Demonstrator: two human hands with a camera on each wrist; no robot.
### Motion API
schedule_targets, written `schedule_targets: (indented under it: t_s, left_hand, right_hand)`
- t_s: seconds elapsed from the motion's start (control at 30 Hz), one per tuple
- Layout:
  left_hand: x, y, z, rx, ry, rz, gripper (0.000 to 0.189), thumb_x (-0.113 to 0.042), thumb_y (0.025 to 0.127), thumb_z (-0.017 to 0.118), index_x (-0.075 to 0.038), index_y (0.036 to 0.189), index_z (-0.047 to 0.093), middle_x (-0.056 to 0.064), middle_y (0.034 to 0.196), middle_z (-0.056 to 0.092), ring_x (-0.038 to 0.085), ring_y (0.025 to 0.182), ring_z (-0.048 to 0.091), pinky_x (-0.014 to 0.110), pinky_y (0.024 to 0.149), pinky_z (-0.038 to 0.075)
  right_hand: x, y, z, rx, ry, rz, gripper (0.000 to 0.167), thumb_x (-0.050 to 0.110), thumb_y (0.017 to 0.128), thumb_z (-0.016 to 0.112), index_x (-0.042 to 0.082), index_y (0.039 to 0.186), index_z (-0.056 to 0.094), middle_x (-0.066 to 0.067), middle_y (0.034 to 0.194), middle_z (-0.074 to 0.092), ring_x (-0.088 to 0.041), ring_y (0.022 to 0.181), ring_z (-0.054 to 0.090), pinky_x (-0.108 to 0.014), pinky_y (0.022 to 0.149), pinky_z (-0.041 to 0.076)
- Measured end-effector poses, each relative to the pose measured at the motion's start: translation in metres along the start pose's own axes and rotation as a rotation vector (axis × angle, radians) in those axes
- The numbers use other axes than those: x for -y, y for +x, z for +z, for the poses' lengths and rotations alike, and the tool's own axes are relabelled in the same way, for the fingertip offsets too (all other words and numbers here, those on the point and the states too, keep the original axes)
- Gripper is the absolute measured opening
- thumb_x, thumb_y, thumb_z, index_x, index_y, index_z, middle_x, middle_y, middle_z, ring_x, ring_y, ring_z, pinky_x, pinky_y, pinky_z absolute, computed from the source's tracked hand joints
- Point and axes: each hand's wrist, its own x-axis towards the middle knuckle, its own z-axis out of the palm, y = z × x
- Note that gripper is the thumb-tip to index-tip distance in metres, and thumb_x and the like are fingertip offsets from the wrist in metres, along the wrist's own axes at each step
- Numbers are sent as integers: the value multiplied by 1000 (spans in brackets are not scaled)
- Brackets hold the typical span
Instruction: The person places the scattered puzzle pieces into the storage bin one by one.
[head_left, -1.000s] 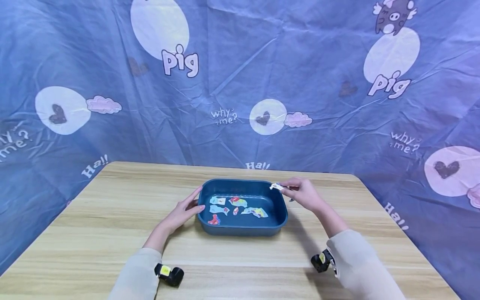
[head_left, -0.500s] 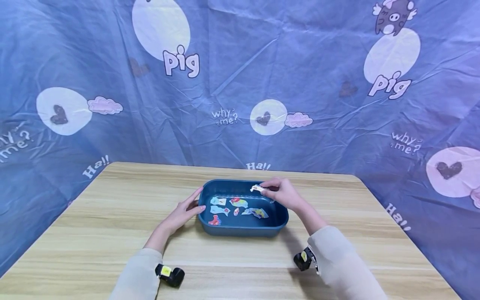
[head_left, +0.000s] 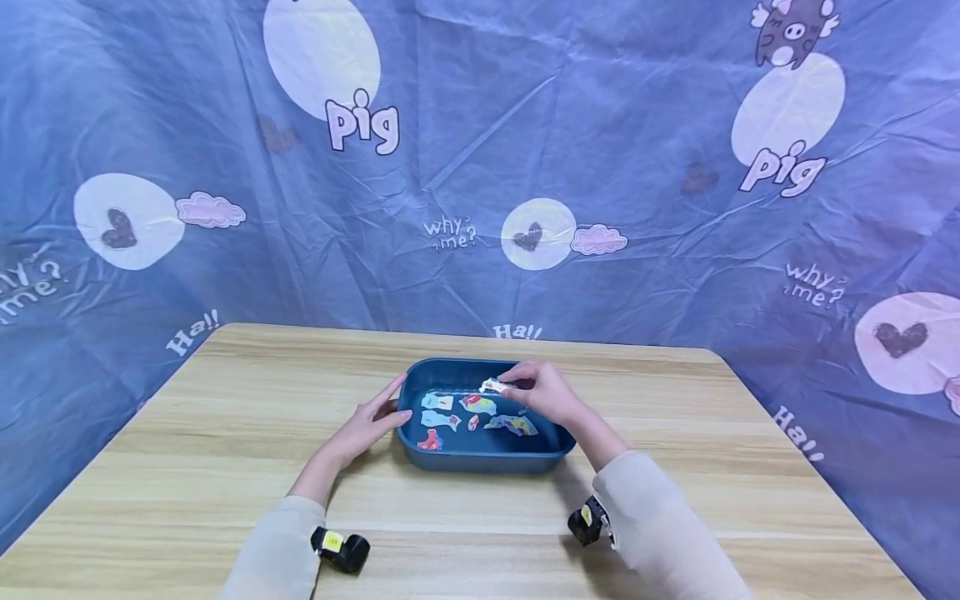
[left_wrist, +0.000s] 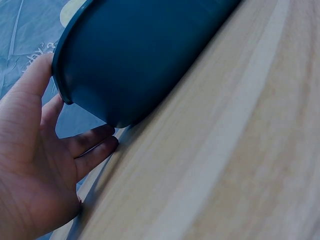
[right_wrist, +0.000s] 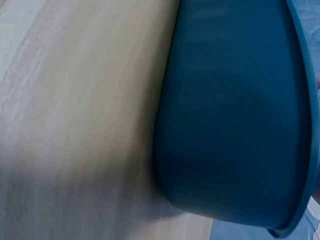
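Observation:
A dark blue rectangular bin (head_left: 487, 464) stands on the wooden table. My left hand (head_left: 363, 429) holds its left end, thumb over the rim and other fingers against the outer wall. In the left wrist view, the left hand (left_wrist: 40, 150) has its lower fingers near the bin's base. Over the back right part of the bin, my right hand (head_left: 546, 392) pinches a small white crumpled scrap (head_left: 494, 386) with dark marks. Several colourful scraps lie flat on the bin floor, among them a red one (head_left: 430, 440) and a blue-yellow one (head_left: 513, 426). The right wrist view mostly shows the bin's outer wall (right_wrist: 230, 115).
The light wooden table (head_left: 450, 542) extends on all sides of the bin. Behind it hangs a blue printed cloth (head_left: 465, 167). A small black camera (head_left: 341, 550) sits on the left wrist and another black camera (head_left: 588, 521) on the right.
My right hand has moved left from the bin's right rim to above its inside, carrying the white scrap, and has come slightly lower. The left hand and bin have stayed in place.

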Motion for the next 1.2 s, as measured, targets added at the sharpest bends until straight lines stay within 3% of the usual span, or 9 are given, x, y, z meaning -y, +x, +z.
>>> schedule_targets:
  t_s: [0.3, 0.47, 0.93, 1.2]
  left_hand:
    - [-1, 0, -2, 7, 4, 0, 64, -31, 84, 55, -27, 138, 21, 18, 123, 44, 26, 114, 39, 49, 97, 15]
    - [-1, 0, -2, 12, -4, 3, 63, -31, 84, 55, -27, 138, 21, 19, 124, 43, 27, 115, 38, 47, 96, 20]
    - [-1, 0, 0, 7, 5, 6, 63, -28, 84, 55, -26, 138, 22, 18, 122, 45, 25, 113, 41, 43, 94, 27]
    - [-3, -1, 0, 2, 2, -1, 61, -22, 86, 54, -26, 138, 21, 18, 122, 45, 26, 114, 40, 45, 95, 24]
  right_hand:
    - [2, 2, 11, 28, -9, 6, 19, 10, 76, 66, 3, 93, 67, -3, 87, 60, -15, 78, 53, -24, 65, 46]
    - [3, 4, 17, 50, -14, 26, 19, 14, 77, 66, 5, 93, 68, -3, 90, 60, -16, 81, 53, -25, 68, 45]
    - [1, 3, 29, 102, -21, 44, 17, 10, 75, 66, 5, 92, 68, 0, 86, 59, -13, 73, 49, -23, 59, 44]
    - [0, 3, 34, 147, -20, 17, 14, 11, 74, 68, 7, 87, 69, 2, 83, 60, -13, 75, 51, -23, 61, 44]
